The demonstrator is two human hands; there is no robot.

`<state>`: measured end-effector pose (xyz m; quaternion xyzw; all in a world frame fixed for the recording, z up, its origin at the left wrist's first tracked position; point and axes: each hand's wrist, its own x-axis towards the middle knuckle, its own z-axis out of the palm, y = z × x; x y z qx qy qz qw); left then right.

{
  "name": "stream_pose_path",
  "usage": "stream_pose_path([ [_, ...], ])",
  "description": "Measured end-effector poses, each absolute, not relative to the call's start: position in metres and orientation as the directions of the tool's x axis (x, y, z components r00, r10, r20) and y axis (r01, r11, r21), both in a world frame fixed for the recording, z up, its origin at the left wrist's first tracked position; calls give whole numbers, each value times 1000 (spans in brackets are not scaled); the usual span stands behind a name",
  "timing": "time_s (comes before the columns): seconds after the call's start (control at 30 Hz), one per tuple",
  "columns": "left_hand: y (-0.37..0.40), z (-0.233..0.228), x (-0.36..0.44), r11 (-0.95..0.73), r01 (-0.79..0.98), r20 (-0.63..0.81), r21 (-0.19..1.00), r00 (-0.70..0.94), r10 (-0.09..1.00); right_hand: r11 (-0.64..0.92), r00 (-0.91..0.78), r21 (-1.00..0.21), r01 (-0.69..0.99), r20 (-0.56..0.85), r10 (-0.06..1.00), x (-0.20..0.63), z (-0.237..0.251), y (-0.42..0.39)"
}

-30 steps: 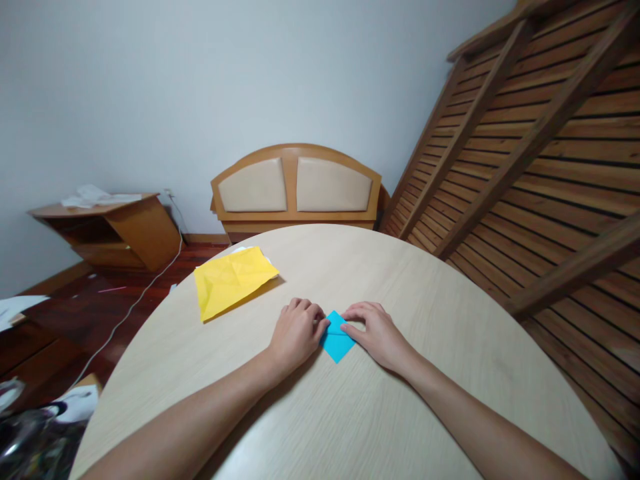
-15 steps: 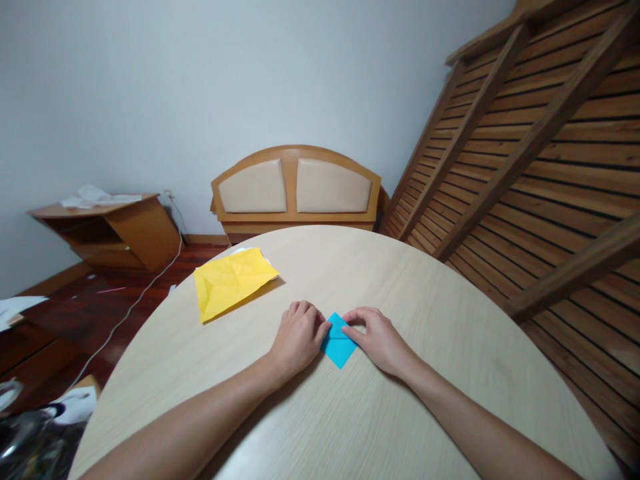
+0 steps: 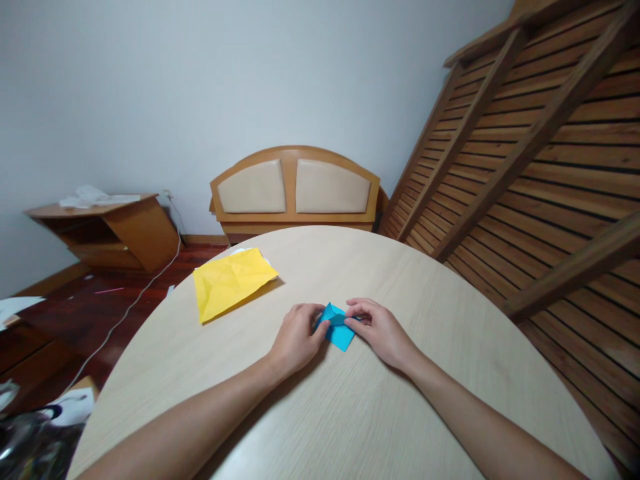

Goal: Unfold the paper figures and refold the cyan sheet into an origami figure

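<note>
Two hands on one fold | yellow sheet (image 3: 231, 283) at 10 o'clock, flat, apart | left hand (image 3: 297, 336) pinches blue paper (image 3: 338, 330) at 9, steadying | paper mid-table (image 3: 350, 413) | right hand (image 3: 379, 330) pinches at 3, lifting the flap.

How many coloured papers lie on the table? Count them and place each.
2. The blue paper lies mid-table, pinched between the left hand and right hand. The yellow paper lies apart at the table's far left edge, with something white partly hidden beneath.
</note>
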<state>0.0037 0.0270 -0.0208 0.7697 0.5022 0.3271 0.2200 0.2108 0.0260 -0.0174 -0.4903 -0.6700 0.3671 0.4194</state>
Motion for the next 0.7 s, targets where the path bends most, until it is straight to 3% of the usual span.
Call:
stream_pose_path([
  [0.23,27,-19,4,-435,615,269,657,349,898,87,-168,-972,218,50,985,214,-16,29],
  [0.5,27,-13,6,-376,360,259,854,333,907,129,-188,-988,85,112,976,213,-6,28],
  [0.7,22,-3,7,-410,318,325,855,289,900,209,-130,-961,183,187,974,208,1,22],
])
